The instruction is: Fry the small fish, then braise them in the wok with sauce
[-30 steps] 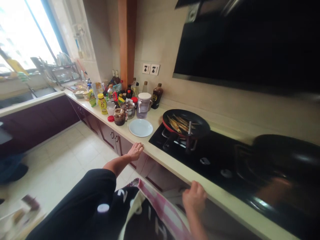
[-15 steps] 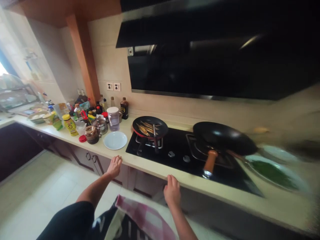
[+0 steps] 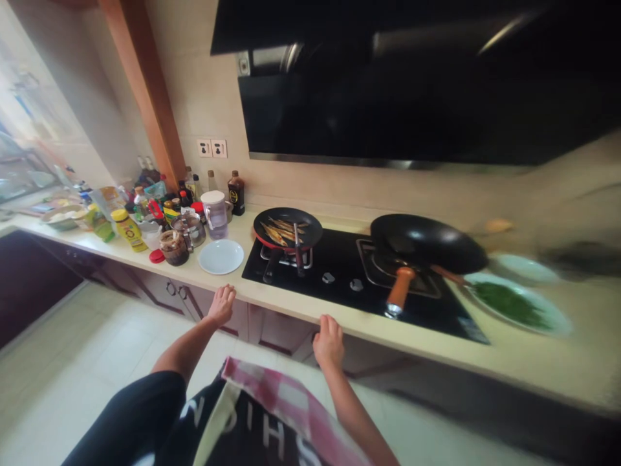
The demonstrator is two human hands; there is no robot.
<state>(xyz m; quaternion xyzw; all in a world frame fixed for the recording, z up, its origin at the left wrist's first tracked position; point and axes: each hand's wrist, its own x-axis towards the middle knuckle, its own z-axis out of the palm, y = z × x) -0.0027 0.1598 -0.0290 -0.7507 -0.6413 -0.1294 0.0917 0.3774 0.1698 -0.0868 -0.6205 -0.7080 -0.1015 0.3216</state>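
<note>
My left hand is at the front edge of the countertop, just below a white plate. Its fingers are loosely bent and stretched toward the edge, with nothing seen in them. My right hand is at the same edge, in front of the stove; its fingers are loosely bent too, and no object shows in it. On the left burner sits a frying pan with several small browned fish and a dark-handled utensil resting across it. A black wok stands on the right burner.
Left of the plate stand an open jar of dark sauce, its red lid, a lidded pitcher and a yellow bottle. At right is a plate of chopped greens. The range hood hangs above.
The view has tilted down, so the counter and stove appear higher. Both hands stay at the counter edge, with little movement relative to it. The pans and plates have not moved.
</note>
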